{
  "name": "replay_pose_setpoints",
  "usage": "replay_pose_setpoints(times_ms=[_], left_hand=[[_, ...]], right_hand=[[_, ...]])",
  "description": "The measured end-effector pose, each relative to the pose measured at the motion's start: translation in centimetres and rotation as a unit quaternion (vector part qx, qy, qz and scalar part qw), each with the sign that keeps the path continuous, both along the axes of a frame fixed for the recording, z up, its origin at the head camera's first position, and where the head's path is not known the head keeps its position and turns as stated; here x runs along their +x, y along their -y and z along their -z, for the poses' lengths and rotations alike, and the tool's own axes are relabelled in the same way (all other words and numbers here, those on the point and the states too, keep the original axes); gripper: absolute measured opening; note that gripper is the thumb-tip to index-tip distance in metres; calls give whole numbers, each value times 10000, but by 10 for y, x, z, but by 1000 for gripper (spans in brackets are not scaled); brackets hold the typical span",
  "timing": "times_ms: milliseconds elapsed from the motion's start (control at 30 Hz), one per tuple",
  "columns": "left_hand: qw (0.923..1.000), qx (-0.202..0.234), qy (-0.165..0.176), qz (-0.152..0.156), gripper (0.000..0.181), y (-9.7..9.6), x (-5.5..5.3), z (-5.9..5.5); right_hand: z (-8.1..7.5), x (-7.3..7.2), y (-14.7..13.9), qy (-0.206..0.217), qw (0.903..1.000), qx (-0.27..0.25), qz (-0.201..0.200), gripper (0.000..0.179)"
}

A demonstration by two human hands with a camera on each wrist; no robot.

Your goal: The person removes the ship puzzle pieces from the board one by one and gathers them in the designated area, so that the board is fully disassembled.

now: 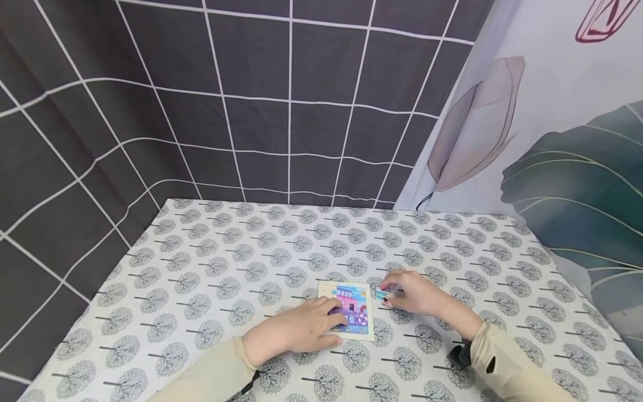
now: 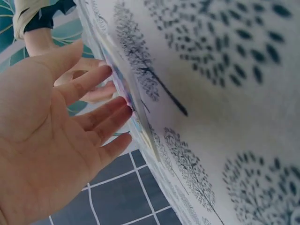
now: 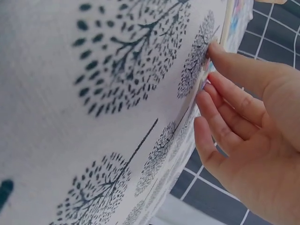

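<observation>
A jigsaw puzzle with a colourful building picture lies in a pale tray [image 1: 370, 319] near the table's front. Over its left part rests my left hand [image 1: 310, 326], fingertips touching the picture and hiding some of it. In the left wrist view those fingers [image 2: 105, 117] are nearly straight along the tray's edge. Just right of the tray, my right hand [image 1: 413, 293] pinches a small puzzle piece [image 1: 383, 294] with teal and white on it, close over the cloth. Thumb and fingertips meet at the piece in the right wrist view, where the fingers mostly cover it.
A white cloth [image 1: 241, 268] printed with grey trees covers the table. Behind it hangs a dark curtain [image 1: 251, 128] with a white grid. On the right is a pale curtain [image 1: 552, 100] with leaf shapes. A short black cable [image 1: 424, 201] shows at the table's back edge.
</observation>
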State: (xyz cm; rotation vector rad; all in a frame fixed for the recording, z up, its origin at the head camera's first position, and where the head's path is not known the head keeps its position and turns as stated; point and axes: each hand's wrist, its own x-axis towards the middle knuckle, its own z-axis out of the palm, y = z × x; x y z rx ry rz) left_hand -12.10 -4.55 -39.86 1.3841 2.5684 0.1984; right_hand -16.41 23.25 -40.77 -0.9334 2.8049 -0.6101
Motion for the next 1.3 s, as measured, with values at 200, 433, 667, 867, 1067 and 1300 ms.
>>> replay_pose_setpoints(times_ms=[200,433,667,867,1067,1300], left_hand=[[9998,-121,140,-46,54,-4,0,2],[9991,-309,-267,63,56,-14,-5,7],[9988,-442,-226,-44,57,-17,-6,8],[9989,-428,-144,-142,56,-18,-4,7],[9985,-486,-59,-240,59,-19,-2,7],[9981,-549,-107,-262,60,-18,1,6]], right_hand=[[-1,1,0,97,9999,-23,76,32],[-1,2,-1,166,9995,22,264,34],[2,-5,-5,349,9993,-4,132,41],[-2,-9,-9,615,9980,114,8,49],[-6,-9,-9,576,9983,18,49,50],[-6,-11,1,393,9982,-433,-107,41]])
